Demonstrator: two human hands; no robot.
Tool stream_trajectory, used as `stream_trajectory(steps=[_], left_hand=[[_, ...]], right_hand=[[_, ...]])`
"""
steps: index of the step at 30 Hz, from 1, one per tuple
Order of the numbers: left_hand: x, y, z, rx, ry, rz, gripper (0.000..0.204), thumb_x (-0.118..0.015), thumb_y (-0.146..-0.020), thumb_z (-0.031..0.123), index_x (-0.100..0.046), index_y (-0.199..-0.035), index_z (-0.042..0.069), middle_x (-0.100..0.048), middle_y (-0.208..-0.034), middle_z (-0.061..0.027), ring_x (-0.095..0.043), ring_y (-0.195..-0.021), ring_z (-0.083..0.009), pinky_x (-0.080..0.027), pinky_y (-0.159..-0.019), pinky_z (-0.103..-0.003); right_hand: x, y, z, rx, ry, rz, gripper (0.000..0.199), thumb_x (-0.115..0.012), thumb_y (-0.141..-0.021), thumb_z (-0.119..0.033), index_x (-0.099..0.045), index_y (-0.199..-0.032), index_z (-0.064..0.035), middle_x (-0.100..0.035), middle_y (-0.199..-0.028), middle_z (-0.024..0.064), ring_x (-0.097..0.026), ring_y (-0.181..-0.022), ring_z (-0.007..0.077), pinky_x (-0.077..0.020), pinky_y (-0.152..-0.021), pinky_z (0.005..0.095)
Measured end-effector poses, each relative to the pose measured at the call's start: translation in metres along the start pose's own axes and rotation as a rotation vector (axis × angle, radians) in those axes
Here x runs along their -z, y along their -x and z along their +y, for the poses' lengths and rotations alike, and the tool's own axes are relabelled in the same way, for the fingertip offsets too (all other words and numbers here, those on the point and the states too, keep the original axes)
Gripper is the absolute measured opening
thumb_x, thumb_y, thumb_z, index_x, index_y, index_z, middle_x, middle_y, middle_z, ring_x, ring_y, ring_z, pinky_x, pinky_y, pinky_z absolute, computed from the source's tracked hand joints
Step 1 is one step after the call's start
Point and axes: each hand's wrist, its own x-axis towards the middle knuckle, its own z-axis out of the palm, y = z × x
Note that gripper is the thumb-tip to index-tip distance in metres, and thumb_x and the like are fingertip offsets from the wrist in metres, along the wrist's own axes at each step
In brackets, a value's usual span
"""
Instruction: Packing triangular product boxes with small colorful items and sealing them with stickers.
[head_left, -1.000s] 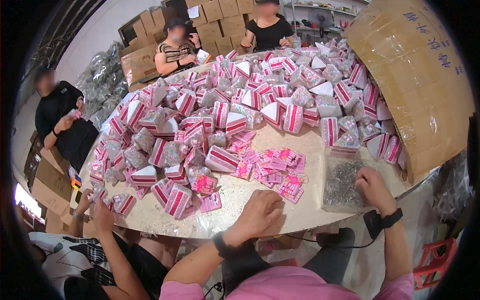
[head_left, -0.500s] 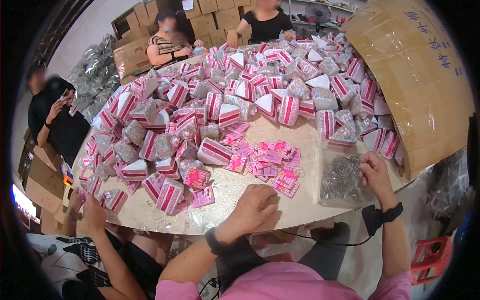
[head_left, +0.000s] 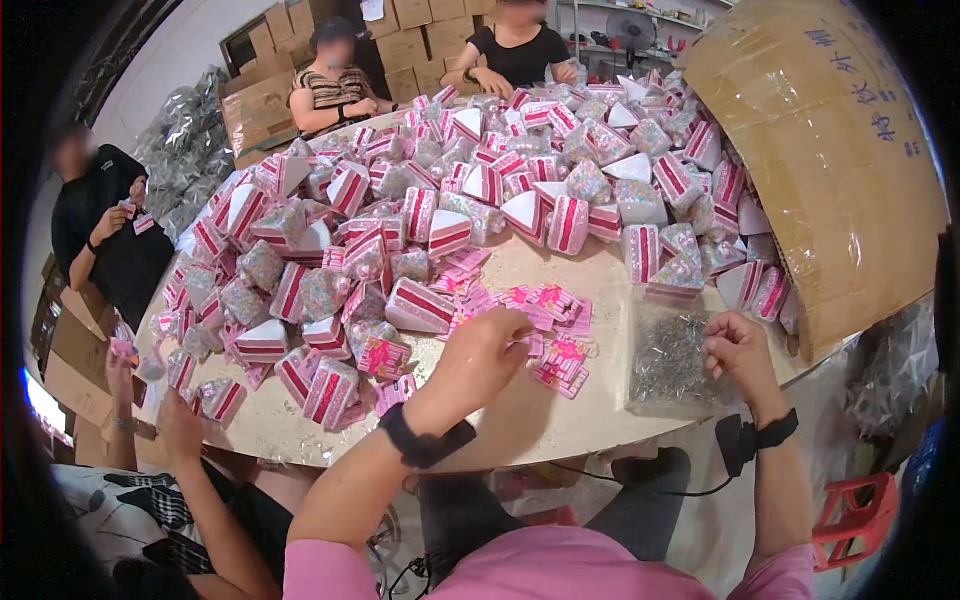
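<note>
My left hand is over the loose pink printed cards on the table, its fingers curled together. Whether a card is in them is hidden. At the right, my right hand is pinched closed by the edge of a clear plastic bin full of small metal pins. Anything between its fingertips is too small to name. Plush-looking cake-slice pieces, pink and white with dark pink stripes, lie heaped beyond and left of my left hand.
A large cardboard box tilts over the heap's right side. Co-workers sit or stand around the pale table; a neighbour's hands work at the left edge. A black cable hangs from my right wrist. A red stool stands at the right.
My left hand has moved up and slightly left, farther over the cards. My right hand has shifted slightly left and down, its fingers now pinched beside the pin bin.
</note>
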Motion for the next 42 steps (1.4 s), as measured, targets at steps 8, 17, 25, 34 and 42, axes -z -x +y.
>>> stream_trajectory(steps=[8,17,25,34,42], left_hand=[[-0.036,-0.075,-0.011,-0.097,-0.329,-0.175,0.038,-0.064,-0.069,0.004,-0.06,-0.106,0.003,-0.059,-0.102,-0.0196,-0.055,-0.098,-0.0373,-0.046,-0.083,-0.042],[-0.049,-0.093,-0.038,-0.087,-0.383,-0.406,0.048,-0.068,-0.064,0.005,-0.058,-0.112,0.005,-0.053,-0.119,-0.0176,-0.047,-0.11,-0.0371,-0.043,-0.093,-0.04],[0.002,-0.082,-0.004,0.138,0.245,0.011,0.045,-0.071,-0.077,0.02,-0.057,-0.117,0.004,-0.059,-0.103,-0.0075,-0.055,-0.098,-0.0213,-0.044,-0.087,-0.033],[-0.006,-0.019,0.029,0.3,1.767,0.029,0.05,-0.046,-0.094,0.04,-0.042,-0.131,0.006,-0.054,-0.122,-0.01,-0.054,-0.106,-0.0273,-0.044,-0.093,-0.047],[-0.02,0.003,0.058,0.326,1.887,0.126,0.048,-0.035,-0.097,0.045,-0.041,-0.131,0.011,-0.048,-0.132,-0.0073,-0.042,-0.126,-0.0304,-0.041,-0.097,-0.05]], right_hand=[[0.0,-0.003,0.005,0.195,0.045,0.003,0.003,-0.057,-0.08,-0.002,-0.059,-0.083,-0.0019,-0.061,-0.075,0.0022,-0.054,-0.065,0.0057,-0.043,-0.058,0.0202],[0.004,0.004,-0.004,0.085,-0.014,0.039,0.0,-0.058,-0.08,-0.003,-0.058,-0.08,-0.0031,-0.059,-0.073,-0.0007,-0.048,-0.062,0.0044,-0.0396,-0.056,0.0201],[0.004,0.0,0.004,0.137,-0.03,0.081,0.004,-0.057,-0.081,-0.005,-0.053,-0.081,-0.0044,-0.051,-0.067,-0.0024,-0.047,-0.055,0.0048,-0.0373,-0.049,0.0191],[-0.06,0.027,-0.039,0.096,-0.308,0.03,0.007,-0.059,-0.081,-0.005,-0.052,-0.084,-0.0041,-0.055,-0.07,0.0,-0.053,-0.058,0.0059,-0.0407,-0.05,0.02],[-0.111,0.043,-0.046,0.122,-0.543,-0.076,0.006,-0.059,-0.084,-0.004,-0.055,-0.088,-0.0036,-0.061,-0.079,0.0054,-0.059,-0.067,0.0108,-0.0449,-0.057,0.0223]])
